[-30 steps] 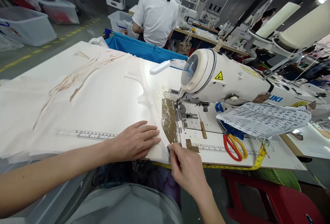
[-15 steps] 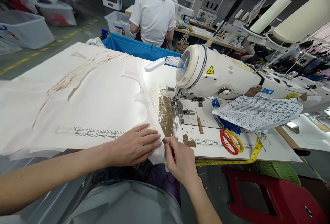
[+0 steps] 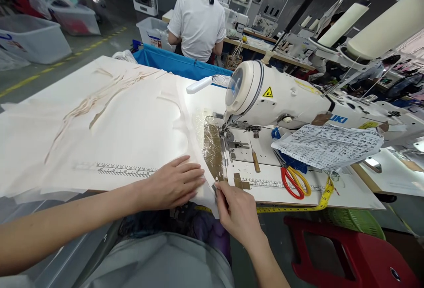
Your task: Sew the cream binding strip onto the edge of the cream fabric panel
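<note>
My left hand (image 3: pixel 177 183) lies flat, fingers stretched out, on a pale, thin fabric (image 3: pixel 195 160) at the table's front edge. Just to its right my right hand (image 3: pixel 236 208) is closed in a pinch around a small dark metal tool (image 3: pixel 214 187). Only the tool's tip shows at the fabric's edge; the rest is hidden in my fingers, so its exact kind cannot be made out. Past the hands stands a white sewing machine (image 3: pixel 278 93), its needle area (image 3: pixel 225 131) beside brown tape (image 3: pixel 213 149) on the table.
Right of the needle lie a wooden-handled awl (image 3: pixel 255 162), red-and-yellow-handled scissors (image 3: pixel 293 183) and a yellow tape measure (image 3: pixel 326 195). A written paper sheet (image 3: pixel 327 144) hangs on the machine. Below right is a red stool (image 3: pixel 357 252). A person in a white shirt (image 3: pixel 198 23) sits beyond.
My right hand has shifted a little right and down with the dark tool, slightly away from my left hand. The left hand stays almost in place on the fabric.
</note>
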The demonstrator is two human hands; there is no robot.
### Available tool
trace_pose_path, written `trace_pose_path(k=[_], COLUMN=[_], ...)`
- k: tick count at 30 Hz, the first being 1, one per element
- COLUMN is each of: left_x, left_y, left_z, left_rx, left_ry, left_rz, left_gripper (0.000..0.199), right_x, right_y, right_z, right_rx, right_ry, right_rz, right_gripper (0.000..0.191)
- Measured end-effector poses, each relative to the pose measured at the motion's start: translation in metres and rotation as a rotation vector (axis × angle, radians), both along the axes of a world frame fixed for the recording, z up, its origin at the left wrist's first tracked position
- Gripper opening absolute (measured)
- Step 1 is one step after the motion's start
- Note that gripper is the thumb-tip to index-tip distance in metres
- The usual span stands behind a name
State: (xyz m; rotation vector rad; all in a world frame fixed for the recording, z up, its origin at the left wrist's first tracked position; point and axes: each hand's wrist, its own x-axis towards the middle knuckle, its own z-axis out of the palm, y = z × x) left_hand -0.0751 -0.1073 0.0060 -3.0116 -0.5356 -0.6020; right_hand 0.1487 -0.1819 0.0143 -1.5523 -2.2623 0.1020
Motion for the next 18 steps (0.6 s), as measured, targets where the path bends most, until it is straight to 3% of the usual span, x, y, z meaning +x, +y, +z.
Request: trace_pose_path(k=[3,6,12,18], left_x=[0.0,0.003,0.001,-0.002], left_y=[0.002,0.0,-0.005,-0.003], left_z=[0.003,0.002,-0.007,-0.006], left_rx=[0.003,-0.008,-0.016,-0.037], left_ry=[0.018,0.026,0.025,0.03], left_rz=[0.083,0.07,0.069,0.041], left_gripper=[0.033,0.035,0.039,0.038], right_x=[-0.011,-0.019,-0.02,-0.024], right_y=[0.018,0.028,0.028,0.029], right_z=[-0.005,-0.01,-0.013,-0.014], right_rx=[0.024,0.03,0.036,0.035], right_ry=[-0.003,0.009,0.058,0.068], right_rz=[-0.023,-0.034,-0.061,-0.07], right_gripper=[0.022,0.023,0.023,0.021])
